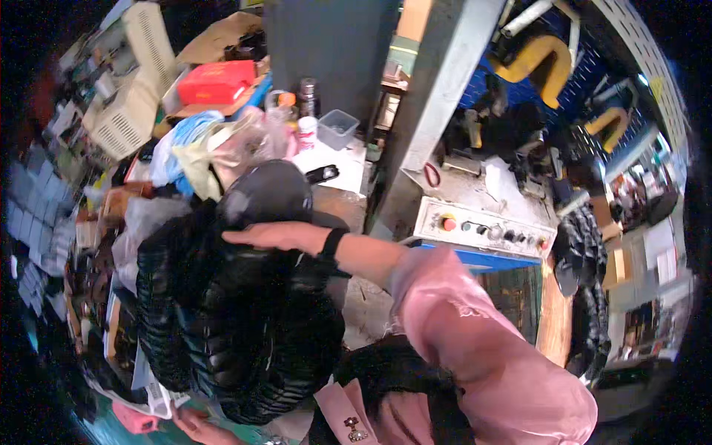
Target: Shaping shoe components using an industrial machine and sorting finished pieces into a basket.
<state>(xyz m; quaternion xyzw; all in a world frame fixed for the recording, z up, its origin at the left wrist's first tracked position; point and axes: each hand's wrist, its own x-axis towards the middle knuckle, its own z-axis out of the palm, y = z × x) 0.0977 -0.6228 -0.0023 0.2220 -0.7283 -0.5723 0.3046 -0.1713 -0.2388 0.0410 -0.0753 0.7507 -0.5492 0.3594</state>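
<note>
Stacks of grey-blue pieces [37,204] stood at the left edge, with a beige vented casing [122,111] to their right on the far side. At the near left, the left hand [199,428] showed low beside a white frame [161,400] and a pink object [133,417]; its fingers were partly extended, but I could not tell whether they gripped anything.

To the right of the casing, on the far side, a red box [215,83] lay behind crumpled plastic bags [215,152]. On the near side of the bags was a bulky black ribbed pile [245,326], left of centre, with a smooth, rounded black piece [271,189] at its far end. The right hand [274,236] reached in from the right and lay across the pile, just on the near side of the rounded piece. Its fingers ran straight to the left; with its underside hidden, I could not tell whether it pinched anything.

By its look, the pile would be flexible and awkward rather than fragile, probably heavy as a whole, and its glossy surfaces might slip. Support from underneath with both hands seemed the safest hold; the rounded piece looked firmer.

Further right came a clear tub [338,132], a grey control panel [482,233] with a red button, a yellow curved part [552,63] on the far side, and a second black ribbed bundle [582,252].
</note>
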